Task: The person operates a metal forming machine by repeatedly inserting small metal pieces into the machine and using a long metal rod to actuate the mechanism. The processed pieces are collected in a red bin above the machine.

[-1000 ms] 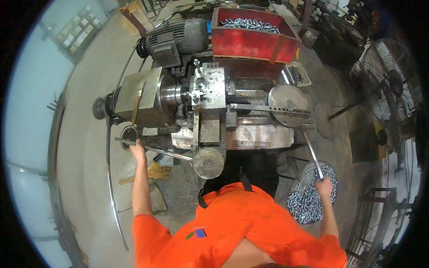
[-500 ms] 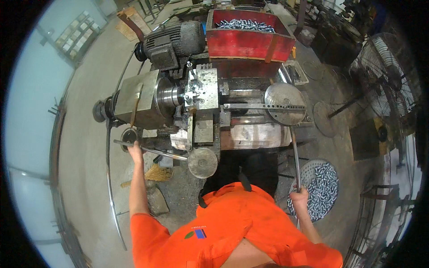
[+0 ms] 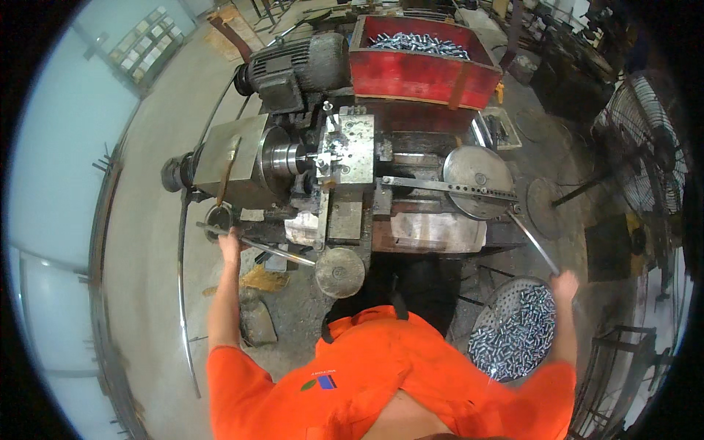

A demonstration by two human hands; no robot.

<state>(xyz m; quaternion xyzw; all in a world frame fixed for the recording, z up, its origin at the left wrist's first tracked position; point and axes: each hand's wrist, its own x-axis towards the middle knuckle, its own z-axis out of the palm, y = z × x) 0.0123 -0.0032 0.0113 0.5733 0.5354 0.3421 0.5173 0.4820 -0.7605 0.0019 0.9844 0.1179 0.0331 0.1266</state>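
Note:
My left hand [image 3: 230, 243] is closed around the outer part of a metal lever [image 3: 279, 253], which runs to a round metal disc [image 3: 339, 273] at the front of a lathe-like machine. Out to the right, my right hand [image 3: 564, 284] grips the end of a second lever [image 3: 534, 244]. That one slants up to the perforated flat bar [image 3: 455, 188] lying across a larger round disc [image 3: 479, 182]. Between the levers sits the tool block [image 3: 348, 149], close to the chuck [image 3: 284, 158]. Any workpiece in the chuck is too small to make out.
A red bin [image 3: 422, 73] of small metal parts stands behind the machine, beside a dark motor [image 3: 297, 73]. Below my right forearm is a perforated round basket [image 3: 490, 312] holding similar parts. A caged fan [image 3: 645, 139] stands at the right, and a broom [image 3: 264, 279] lies near my left arm.
My right hand has swung outward to the right and slightly forward with its lever, and the perforated bar has tilted. My left hand keeps its grip with little movement. The view has shifted slightly.

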